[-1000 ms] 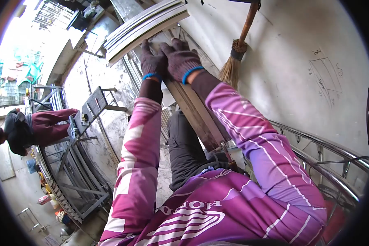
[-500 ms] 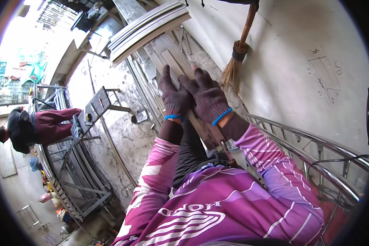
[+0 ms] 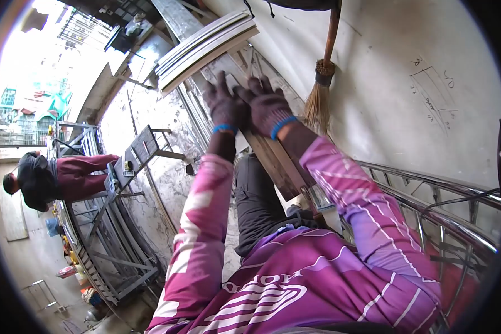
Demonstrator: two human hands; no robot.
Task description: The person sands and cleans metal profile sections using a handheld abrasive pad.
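Observation:
Both hands wear dark knitted gloves with blue cuffs. My left hand (image 3: 226, 106) is over the upper part of a long wooden board (image 3: 268, 161), its fingers apart and pointing away from me. Just right of it, my right hand (image 3: 266, 106) rests on or just above the same board, fingers spread; the thumbs are close together. Whether the palms touch the wood is hidden. Beyond the fingertips a stack of pale strips (image 3: 206, 50) lies crosswise.
A straw broom (image 3: 319, 103) hangs by the wall on the right, above a shiny metal railing (image 3: 428, 189). At left, a person in dark red trousers (image 3: 83, 177) stands by a metal workbench (image 3: 139, 150). Long metal bars (image 3: 197, 119) lie left of the board.
Both my hands have moved forward and slightly left along the board, uncovering more of its near end. My arms are stretched out further, and the view has shifted slightly.

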